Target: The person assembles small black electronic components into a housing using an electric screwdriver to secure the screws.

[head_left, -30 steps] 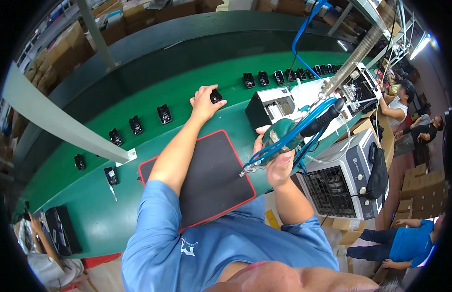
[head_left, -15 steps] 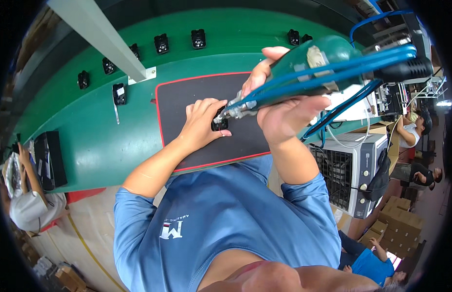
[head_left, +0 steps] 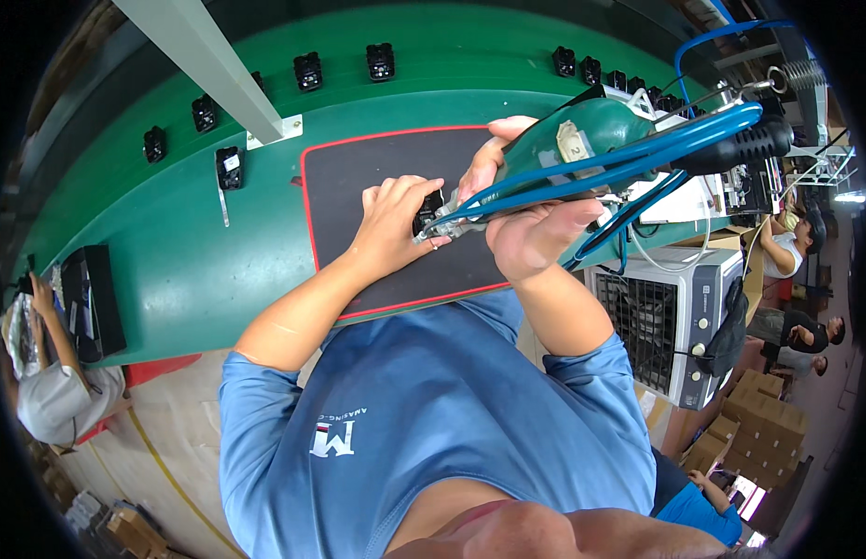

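Two hands: both occupied, neither spread.
Left hand (head_left: pixel 386 219): pinching the black part (head_left: pixel 429 205), fingers on its far side, thumb on its near side.
Right hand (head_left: pixel 519 244): wrapped round the front of the green tool (head_left: pixel 582 135); can't tell which finger sits on a switch, if any.
Black part: on the red-edged mat (head_left: pixel 344 196), roughly midway between the mat's far and near edges, well in from its left edge; mostly covered by hand and tool.
Tool nose (head_left: pixel 442 224): right at the part, next to the left thumb. Contact: can't tell from this angle.
Tool angle: body slants up and right from the nose. I'd square it to the work face before pressing; lens bend makes true tilt hard to judge.
Left thumb: main risk, IMO. Hold the part by its sides, tip of the thumb out of the nose's line.
Mat: use it as backing. Press the part flat so it can't twist or skid toward the bench's near edge.
Blue tubes (head_left: pixel 699 132): lie along the tool body. Leave slack, or they'll likely drag the nose sideways.
Green bench (head_left: pixel 186 279): another black unit with a pale strip (head_left: pixel 229 170) lies beyond the mat's left edge; don't sweep an elbow there.
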Available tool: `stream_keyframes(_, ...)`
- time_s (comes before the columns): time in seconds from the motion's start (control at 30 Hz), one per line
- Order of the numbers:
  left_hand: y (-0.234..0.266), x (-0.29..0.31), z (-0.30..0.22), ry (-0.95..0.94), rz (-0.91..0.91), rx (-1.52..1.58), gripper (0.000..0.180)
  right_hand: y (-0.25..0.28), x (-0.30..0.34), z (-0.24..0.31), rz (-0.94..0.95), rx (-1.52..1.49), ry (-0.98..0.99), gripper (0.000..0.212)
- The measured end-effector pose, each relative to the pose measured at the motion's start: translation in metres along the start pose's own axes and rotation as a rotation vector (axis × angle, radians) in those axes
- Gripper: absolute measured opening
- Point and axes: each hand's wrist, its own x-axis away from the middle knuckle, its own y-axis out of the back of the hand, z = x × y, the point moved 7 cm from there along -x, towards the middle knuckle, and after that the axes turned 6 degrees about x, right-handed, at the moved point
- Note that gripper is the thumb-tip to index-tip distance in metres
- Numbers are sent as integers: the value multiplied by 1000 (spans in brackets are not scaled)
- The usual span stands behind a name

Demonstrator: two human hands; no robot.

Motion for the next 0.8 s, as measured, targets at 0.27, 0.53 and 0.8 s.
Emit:
stream_keyframes(0.27,3,-1,3,-3,-13,16,85,-2,-2,-3,-7,45,-37,107)
stream_keyframes(0.53,1,-1,2,-35,3,17,86,1,0,-8,-34,91,-107,111)
stream_keyframes(0.8,-2,0,5,57,24,-10,93,-4,-34,57,-43,116,12,118)
